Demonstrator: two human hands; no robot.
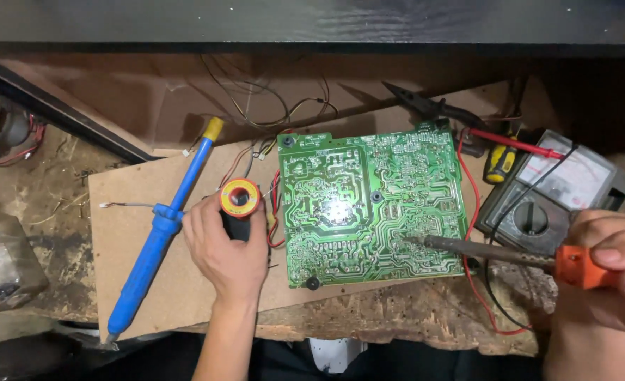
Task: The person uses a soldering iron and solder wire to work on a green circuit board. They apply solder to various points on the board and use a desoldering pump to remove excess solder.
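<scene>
Seen from the head camera, a green circuit board [372,206] lies solder side up in the middle of a sheet of brown hardboard [132,233] on a worn workbench [411,317]. The person's right hand [612,271], at the right edge of the bench, has its fingers closed around the orange handle of a soldering iron [499,252]; the dark metal shaft runs leftward and its tip rests on the board's lower right area. The left hand [224,243], just beside the board's left edge, has its fingers wrapped around a small spool of solder [240,198] with a yellow and red rim, held upright on the hardboard. A blue desoldering pump [161,229] with a yellow cap lies diagonally on the hardboard, to the left of that hand. An analogue multimeter [555,190] sits near the bench's far right corner, its red lead [471,233] looping round the board's right edge. A yellow and black screwdriver [499,164] lies just beside the meter, and dark pliers [429,107] rest behind the board. Thin wires [270,106] trail from the board's far left corner toward the back.
</scene>
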